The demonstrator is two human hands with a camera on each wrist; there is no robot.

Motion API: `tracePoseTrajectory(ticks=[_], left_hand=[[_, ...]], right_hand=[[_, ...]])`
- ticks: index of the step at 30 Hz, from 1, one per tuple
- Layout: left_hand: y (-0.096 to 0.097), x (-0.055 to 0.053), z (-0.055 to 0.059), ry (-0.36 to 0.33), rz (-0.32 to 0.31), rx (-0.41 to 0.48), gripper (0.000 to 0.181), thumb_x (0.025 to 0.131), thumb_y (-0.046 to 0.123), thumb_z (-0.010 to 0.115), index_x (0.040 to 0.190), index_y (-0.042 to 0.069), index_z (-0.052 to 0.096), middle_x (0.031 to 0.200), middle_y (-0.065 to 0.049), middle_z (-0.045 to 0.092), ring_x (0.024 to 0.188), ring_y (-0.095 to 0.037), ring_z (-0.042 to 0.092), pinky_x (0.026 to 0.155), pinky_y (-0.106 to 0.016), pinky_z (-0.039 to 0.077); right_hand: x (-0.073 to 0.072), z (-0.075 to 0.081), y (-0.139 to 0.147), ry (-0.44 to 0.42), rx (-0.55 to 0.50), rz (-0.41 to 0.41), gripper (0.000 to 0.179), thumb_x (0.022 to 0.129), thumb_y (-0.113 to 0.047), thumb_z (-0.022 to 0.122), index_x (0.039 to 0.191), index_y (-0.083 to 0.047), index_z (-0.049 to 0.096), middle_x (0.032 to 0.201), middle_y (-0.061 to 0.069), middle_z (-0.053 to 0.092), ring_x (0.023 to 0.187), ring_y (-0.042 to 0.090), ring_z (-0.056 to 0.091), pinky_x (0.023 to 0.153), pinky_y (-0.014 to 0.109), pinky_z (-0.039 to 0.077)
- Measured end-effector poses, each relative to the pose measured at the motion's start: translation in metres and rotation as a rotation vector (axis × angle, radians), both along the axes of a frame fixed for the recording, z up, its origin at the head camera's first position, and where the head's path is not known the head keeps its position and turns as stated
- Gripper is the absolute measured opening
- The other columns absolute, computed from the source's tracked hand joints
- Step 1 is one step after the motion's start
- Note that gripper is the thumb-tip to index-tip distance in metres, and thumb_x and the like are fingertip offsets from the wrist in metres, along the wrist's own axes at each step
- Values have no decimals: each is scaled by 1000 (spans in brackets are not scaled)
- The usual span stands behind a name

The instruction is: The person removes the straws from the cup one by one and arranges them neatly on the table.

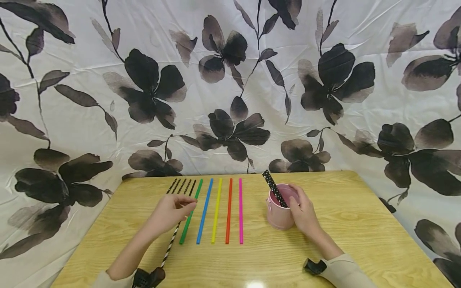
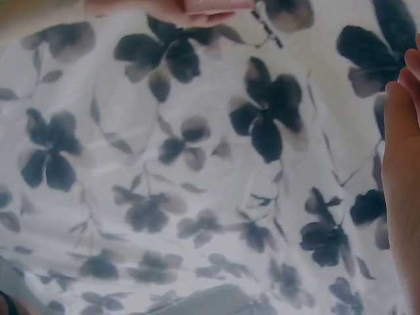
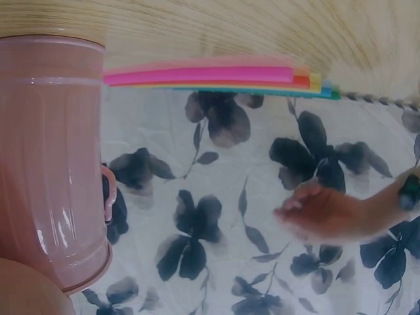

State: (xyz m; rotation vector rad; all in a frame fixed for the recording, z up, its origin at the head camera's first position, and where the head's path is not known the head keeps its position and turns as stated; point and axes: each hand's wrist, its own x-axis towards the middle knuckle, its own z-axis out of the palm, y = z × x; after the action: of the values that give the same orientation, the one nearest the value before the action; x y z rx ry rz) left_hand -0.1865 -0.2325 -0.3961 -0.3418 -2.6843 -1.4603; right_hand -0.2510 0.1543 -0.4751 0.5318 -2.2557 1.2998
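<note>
My right hand [image 1: 305, 210] grips the rim of a small pink metal bucket [image 1: 280, 219], thumb at the near side. Out of the bucket leans what looks like a bundle of black straws with white dots [image 1: 274, 189]. In the right wrist view the bucket [image 3: 56, 157] fills the left side, with part of my hand [image 3: 33, 289] below it. My left hand [image 1: 172, 214] hovers above the left straws, fingers loosely bent, nothing visible in them. Beneath it lies a black-and-white striped straw [image 1: 170, 246], partly hidden, beside a green straw [image 1: 186, 228].
Blue [image 1: 204, 212], yellow [image 1: 217, 212], red [image 1: 229, 212] and pink [image 1: 241, 212] straws lie in a spaced row. Several black patterned straws [image 1: 181, 186] lie at the left, partly covered by my hand. A floral cloth [image 1: 223, 92] hangs behind the wooden table [image 1: 259, 256].
</note>
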Motion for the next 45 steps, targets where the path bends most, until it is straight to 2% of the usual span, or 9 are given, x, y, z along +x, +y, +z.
tracePoseTrajectory(ticks=[7,9,13,16,20,24,31,37,45], left_hand=[[44,-19,18,63,-80,16,14,82,26,63,94,19,67,83,2,63,67,-16,60,57,-31,51],[58,-19,26,66,-105,31,13,83,23,63,93,16,67,84,-2,63,67,-17,59,58,-33,50],[82,-33,22,86,-145,63,13,83,21,63,92,14,68,84,-3,63,66,-17,60,58,-33,51],[99,-45,13,98,-168,95,13,83,20,63,92,13,68,84,-3,63,67,-16,60,57,-31,51],[123,-41,19,99,-179,133,13,82,12,62,92,6,67,85,-10,64,69,-23,61,58,-30,51],[141,-45,16,98,-169,171,13,81,9,63,91,2,67,84,-10,64,67,-25,61,56,-28,50],[163,-76,-13,127,-121,246,14,79,19,66,90,10,68,78,-1,64,62,-12,60,53,-26,50],[180,-81,-24,138,-70,344,21,77,20,68,93,6,68,81,-2,65,64,-13,61,56,-27,50],[194,-83,-30,174,32,362,26,75,25,71,93,7,69,79,1,65,69,-14,61,59,-25,49]], right_hand=[[0,0,1,0,-34,0,37,90,-8,43,127,-8,42,119,11,50,108,25,47,88,46,38],[7,8,-2,4,-47,1,37,89,-4,43,126,-5,43,118,15,51,107,28,47,88,47,38],[15,17,-8,7,-64,6,37,87,0,43,124,0,43,116,19,51,106,31,48,86,48,39],[7,9,-6,9,-56,6,37,88,-4,43,126,-2,42,118,15,50,106,28,48,87,46,39],[-1,-3,-1,4,-23,0,37,90,-9,42,128,-6,41,119,11,50,108,25,47,88,45,39],[0,-5,1,0,-10,0,37,91,-10,42,128,-7,40,120,10,50,109,24,46,88,45,39],[-2,0,1,11,-38,9,39,90,-8,43,129,-8,40,121,11,49,109,26,46,89,46,38],[-4,-1,2,36,-24,-2,38,89,-7,44,127,-8,42,120,11,50,108,26,48,87,45,39],[-4,-2,2,68,16,-55,40,88,-11,47,128,-7,44,123,10,50,109,25,48,89,44,39]])
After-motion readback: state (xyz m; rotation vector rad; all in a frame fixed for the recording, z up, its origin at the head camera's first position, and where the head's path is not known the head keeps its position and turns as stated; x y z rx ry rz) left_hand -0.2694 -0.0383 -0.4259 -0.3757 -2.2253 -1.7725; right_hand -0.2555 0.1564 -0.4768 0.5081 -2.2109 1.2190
